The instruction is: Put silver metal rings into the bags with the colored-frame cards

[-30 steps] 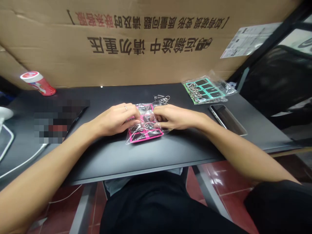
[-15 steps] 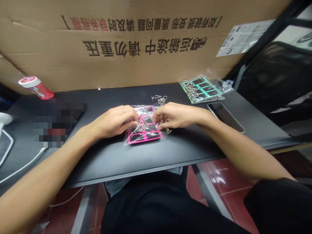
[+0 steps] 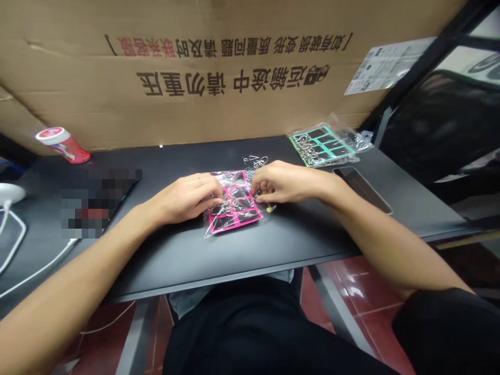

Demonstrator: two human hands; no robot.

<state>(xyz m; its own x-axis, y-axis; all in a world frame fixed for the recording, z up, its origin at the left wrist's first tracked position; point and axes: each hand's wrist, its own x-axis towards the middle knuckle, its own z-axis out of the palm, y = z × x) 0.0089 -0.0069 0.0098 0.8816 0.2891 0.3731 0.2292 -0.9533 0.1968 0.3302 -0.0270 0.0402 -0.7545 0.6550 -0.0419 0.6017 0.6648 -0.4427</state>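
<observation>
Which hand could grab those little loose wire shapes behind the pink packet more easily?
Probably the right hand. The wire shapes lie just beyond its knuckles, while the left hand sits at the other side of the pink packet, farther from them.

Your right hand (image 3: 291,183) now sits nearer the right edge of the pink puzzle packet (image 3: 234,217); its fingertips stand farther from those of your left hand (image 3: 187,197) than before, baring more pink card between them.
</observation>
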